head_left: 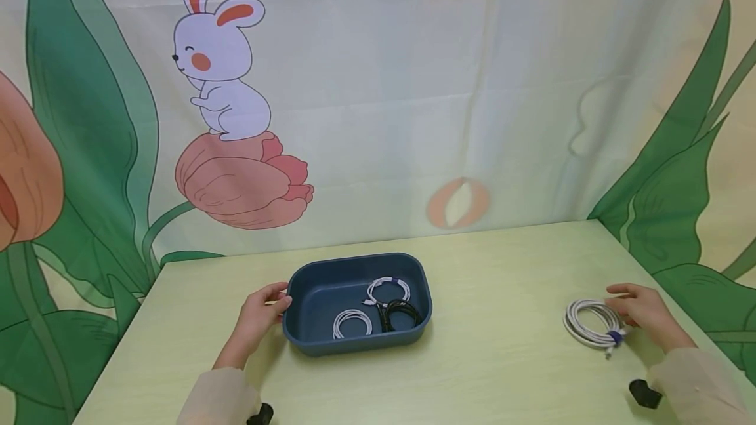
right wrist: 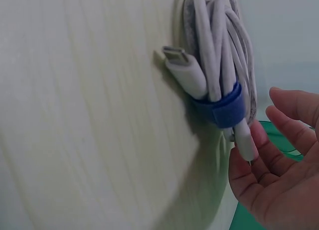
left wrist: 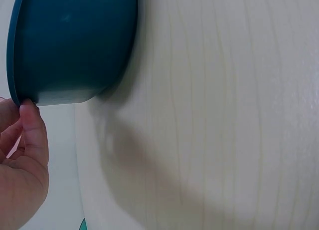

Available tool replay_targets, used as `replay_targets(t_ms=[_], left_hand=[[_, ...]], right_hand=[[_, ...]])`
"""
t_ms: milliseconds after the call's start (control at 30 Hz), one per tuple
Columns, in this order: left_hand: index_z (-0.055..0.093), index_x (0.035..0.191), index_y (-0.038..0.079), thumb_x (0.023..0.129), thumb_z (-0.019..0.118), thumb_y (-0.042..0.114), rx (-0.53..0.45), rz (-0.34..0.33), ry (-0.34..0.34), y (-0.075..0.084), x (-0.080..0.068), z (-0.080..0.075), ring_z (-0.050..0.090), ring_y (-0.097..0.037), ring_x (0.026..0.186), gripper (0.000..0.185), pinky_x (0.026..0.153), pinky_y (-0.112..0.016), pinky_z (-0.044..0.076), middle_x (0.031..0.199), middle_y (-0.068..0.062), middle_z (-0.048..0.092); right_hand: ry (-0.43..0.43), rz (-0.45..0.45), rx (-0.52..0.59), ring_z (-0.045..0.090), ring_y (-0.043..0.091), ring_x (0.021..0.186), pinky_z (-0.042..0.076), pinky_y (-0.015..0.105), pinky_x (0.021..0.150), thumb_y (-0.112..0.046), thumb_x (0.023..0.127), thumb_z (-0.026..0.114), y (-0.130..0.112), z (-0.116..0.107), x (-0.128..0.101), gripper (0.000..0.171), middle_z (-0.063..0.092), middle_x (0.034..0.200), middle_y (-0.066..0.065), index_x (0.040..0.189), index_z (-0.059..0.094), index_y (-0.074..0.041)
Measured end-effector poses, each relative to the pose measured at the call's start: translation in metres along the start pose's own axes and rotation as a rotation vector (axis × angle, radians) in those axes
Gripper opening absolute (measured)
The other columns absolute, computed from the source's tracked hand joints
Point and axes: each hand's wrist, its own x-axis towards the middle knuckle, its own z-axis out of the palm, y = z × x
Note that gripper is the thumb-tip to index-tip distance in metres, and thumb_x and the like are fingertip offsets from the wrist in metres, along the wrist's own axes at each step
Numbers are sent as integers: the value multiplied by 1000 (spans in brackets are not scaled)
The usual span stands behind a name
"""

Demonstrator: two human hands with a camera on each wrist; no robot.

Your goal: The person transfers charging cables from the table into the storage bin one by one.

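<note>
My left hand (head_left: 258,315) pinches the left rim of a dark blue rectangular bin (head_left: 331,347) on the table. In the left wrist view, finger and thumb tips (left wrist: 31,121) meet at the edge of the bin (left wrist: 75,45). Inside lie two small white coiled cables (head_left: 352,315) and one black coiled cable (head_left: 403,307). Over to the right, my right hand (head_left: 645,312) is beside a larger coil of white cable (head_left: 581,332). The right wrist view shows a blue strap (right wrist: 223,108) round this coil, a USB-C plug (right wrist: 184,70), and loosely bent fingers at its strapped end, thumb apart.
The pale wood-grain table (head_left: 496,320) runs between the bin and the large coil. Behind it hangs a curtain (head_left: 378,117) printed with a rabbit, tulips and leaves. Black wrist pieces (head_left: 645,393) show at both sleeves.
</note>
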Motion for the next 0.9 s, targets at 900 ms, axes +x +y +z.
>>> replay_targets(t_ms=[900], left_hand=[[47,123,-3,88,51,7,21,-8,8,0,1,1,53,-17,80,37,63,-21,48,104,-18,51]], right_hand=[[34,-2,-17,48,10,76,41,22,56,-22,83,56,8,11,3,50,50,107,27,118,43,12]])
